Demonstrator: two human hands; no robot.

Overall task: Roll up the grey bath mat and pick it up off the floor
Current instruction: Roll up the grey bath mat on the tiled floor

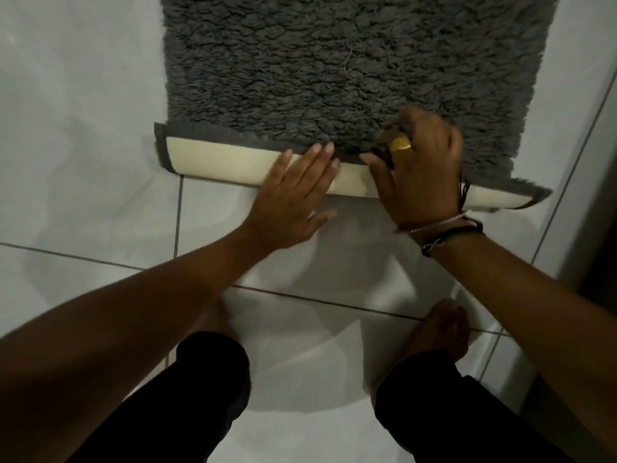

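Observation:
The grey shaggy bath mat [344, 61] lies flat on the white tiled floor, running away from me. Its near edge is turned over into a narrow roll, showing the cream backing [220, 158]. My left hand [297, 198] lies flat with spread fingers on the middle of that roll. My right hand [417, 168], wearing a gold ring and wrist bands, has its fingers curled over the folded edge just to the right, gripping it. The roll's right end [494, 198] pokes out beyond my right wrist.
White floor tiles [83, 128] with dark grout lines surround the mat. My bare feet [444, 325] and black trouser legs are right below the hands. A wall or door frame [597, 195] rises along the right side.

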